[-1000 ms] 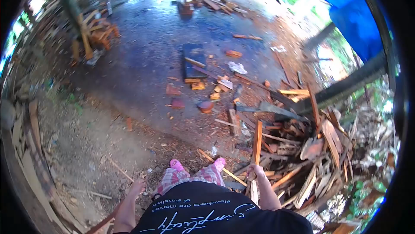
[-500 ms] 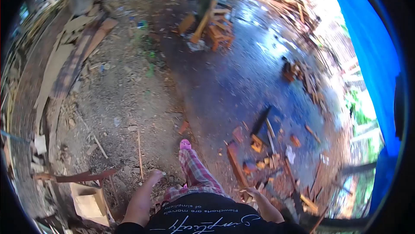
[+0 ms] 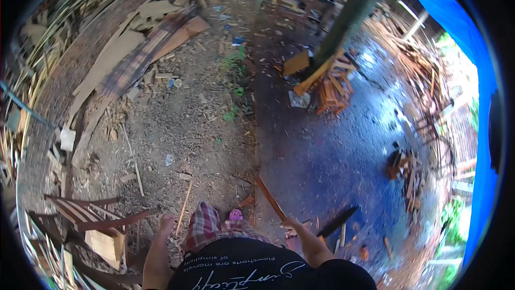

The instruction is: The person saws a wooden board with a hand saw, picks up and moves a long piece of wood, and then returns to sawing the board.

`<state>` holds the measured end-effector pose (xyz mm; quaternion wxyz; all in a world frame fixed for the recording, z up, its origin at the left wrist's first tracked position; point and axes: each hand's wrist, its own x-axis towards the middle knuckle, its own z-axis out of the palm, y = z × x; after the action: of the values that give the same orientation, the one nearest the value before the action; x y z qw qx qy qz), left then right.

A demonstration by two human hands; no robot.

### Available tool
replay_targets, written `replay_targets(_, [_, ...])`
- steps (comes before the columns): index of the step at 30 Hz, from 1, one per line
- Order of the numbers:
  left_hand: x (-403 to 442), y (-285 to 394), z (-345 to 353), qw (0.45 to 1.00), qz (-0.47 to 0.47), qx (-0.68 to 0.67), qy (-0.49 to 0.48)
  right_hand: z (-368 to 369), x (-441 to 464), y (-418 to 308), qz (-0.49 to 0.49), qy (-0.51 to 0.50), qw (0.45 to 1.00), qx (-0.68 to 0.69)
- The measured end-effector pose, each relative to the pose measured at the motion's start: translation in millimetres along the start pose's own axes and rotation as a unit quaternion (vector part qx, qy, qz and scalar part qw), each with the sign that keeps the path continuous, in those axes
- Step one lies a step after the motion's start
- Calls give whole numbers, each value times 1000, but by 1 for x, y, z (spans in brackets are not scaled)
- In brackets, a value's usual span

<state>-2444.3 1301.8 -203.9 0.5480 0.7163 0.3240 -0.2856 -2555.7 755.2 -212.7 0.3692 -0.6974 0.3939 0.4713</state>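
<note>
Forward of the right hand (image 3: 291, 224), clasped around it, a wooden strip (image 3: 271, 199) juts out, likely stiff and light, best held near mid-length; whether the left hand (image 3: 168, 222) is curled, I cannot tell.

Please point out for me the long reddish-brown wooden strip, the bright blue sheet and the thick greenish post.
Long reddish-brown wooden strip (image 3: 271, 198): head view, its middle, beyond the right hand (image 3: 292, 224).
Bright blue sheet (image 3: 487, 108): head view, its surface at right.
Thick greenish post (image 3: 352, 19): head view, middle of its shaft.

Reddish-brown wooden strip (image 3: 271, 198), held aslant
</note>
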Motion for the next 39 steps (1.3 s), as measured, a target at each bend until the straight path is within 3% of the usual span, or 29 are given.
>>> replay_targets(1, [-11, 20, 3, 999, 6, -43, 33, -18, 8, -19, -83, 63, 983, -153])
replay_targets(3, [14, -13, 4, 997, -6, -54, 64, -47, 49, -54, -93, 70, 962, -245])
replay_targets(4, [17, -18, 5, 995, -63, -59, 41, -60, 70, -70, -97, 82, 940, -318])
replay_targets(5, [23, -20, 6, 991, -118, -63, 16, -74, 72, -92, -103, 81, 937, -323])
replay_targets(7, [35, -30, 7, 971, -227, -65, -42, -96, 72, -126, 28, -26, 996, -77])
replay_targets(8, [50, -49, 5, 982, -168, 18, -79, -104, 75, -141, 28, -24, 996, -78])
replay_targets(10, [78, -32, 8, 983, -98, 98, -118, -109, 96, -154, 138, 4, 990, 8])
replay_targets(12, [112, 6, 12, 976, -79, 148, -137, -131, 138, -142, 117, -117, 986, -28])
replay_targets(16, [211, 110, 35, 986, -64, 116, -99, -199, 116, -241, 111, -96, 988, -56])
replay_targets(22, [368, 315, 79, 988, 150, -6, -31, -268, 128, -422, 57, -65, 991, -103])
replay_targets(24, [358, 413, 93, 992, 122, -29, 9, -283, 141, -476, 41, -64, 989, -128])
replay_targets(28, [419, 463, 91, 991, 97, -80, -40, -312, 173, -563, 23, -71, 977, -198])
replay_targets(30, [462, 464, 71, 972, 217, 21, -93, -332, 183, -609, 14, -76, 969, -233])
replay_targets(31, [505, 429, 60, 990, 133, 8, -51, -340, 184, -631, 12, -81, 964, -255])
replay_targets(32, [478, 458, 47, 994, -51, 97, 0, -349, 186, -655, 7, -85, 956, -282])
replay_targets(34, [461, 475, 22, 986, -142, -76, 46, -367, 184, -711, -10, -86, 936, -342])
replay_targets(36, [484, 464, -19, 971, -83, -215, -56, -383, 188, -770, -27, -75, 914, -398])
replay_targets(39, [509, 498, -32, 967, -124, -221, 16, -403, 222, -843, -46, -62, 932, -355])
